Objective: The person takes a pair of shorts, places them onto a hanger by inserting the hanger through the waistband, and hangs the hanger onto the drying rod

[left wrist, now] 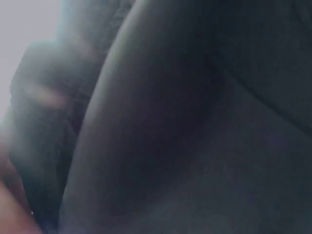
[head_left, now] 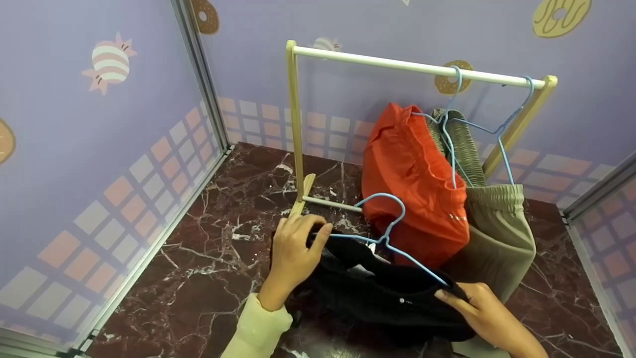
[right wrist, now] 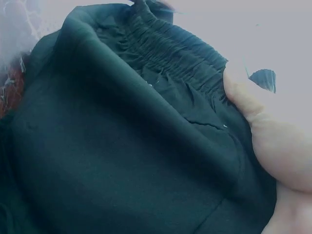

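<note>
A black elastic-waisted garment [head_left: 377, 313], like shorts or trousers, is held up at its waistband by both hands. A light blue hanger [head_left: 395, 223] lies inside the waist opening, its hook standing up above the fabric. My left hand [head_left: 295, 248] grips the left end of the waistband, where the hanger's arm end is hidden. On the other side, my right hand [head_left: 489, 313] pinches the waistband with the thumb in front and the fingers hidden behind. In the right wrist view the gathered waistband [right wrist: 170, 48] runs up to the thumb. Dark cloth [left wrist: 204, 146] fills most of the left wrist view.
Behind the garment stands a clothes rack with a white top rail [head_left: 367, 59] and wooden posts. Red shorts [head_left: 412, 184] and khaki trousers [head_left: 502, 233] hang from its right half on blue hangers. Patterned purple walls [head_left: 149, 30] surround the dark marbled floor [head_left: 198, 268].
</note>
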A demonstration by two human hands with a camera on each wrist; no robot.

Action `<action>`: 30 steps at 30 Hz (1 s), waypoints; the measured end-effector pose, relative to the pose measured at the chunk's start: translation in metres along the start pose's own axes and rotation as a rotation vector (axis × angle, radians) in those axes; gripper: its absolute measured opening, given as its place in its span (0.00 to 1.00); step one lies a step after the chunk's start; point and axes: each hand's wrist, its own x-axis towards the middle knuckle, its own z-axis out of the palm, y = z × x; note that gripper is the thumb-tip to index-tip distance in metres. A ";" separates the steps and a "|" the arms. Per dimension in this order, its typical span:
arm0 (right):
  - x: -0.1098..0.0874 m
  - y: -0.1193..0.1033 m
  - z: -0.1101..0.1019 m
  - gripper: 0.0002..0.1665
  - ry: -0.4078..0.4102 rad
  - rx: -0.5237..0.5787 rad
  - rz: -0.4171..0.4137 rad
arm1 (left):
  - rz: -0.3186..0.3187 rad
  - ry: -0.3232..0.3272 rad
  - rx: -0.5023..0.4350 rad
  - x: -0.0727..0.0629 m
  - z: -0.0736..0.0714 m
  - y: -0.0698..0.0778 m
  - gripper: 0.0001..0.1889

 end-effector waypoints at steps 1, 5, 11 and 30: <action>-0.001 -0.001 -0.001 0.20 0.006 0.005 0.002 | -0.001 -0.012 -0.010 0.000 0.000 0.001 0.10; -0.003 -0.007 -0.003 0.19 0.032 0.024 0.047 | 0.012 -0.016 -0.028 0.001 0.001 0.002 0.21; -0.005 -0.016 -0.012 0.13 0.004 0.025 0.077 | 0.036 0.004 -0.061 0.000 0.004 0.003 0.35; 0.019 -0.047 -0.022 0.09 0.198 -0.025 0.185 | 0.131 0.072 -0.247 -0.014 0.019 0.007 0.25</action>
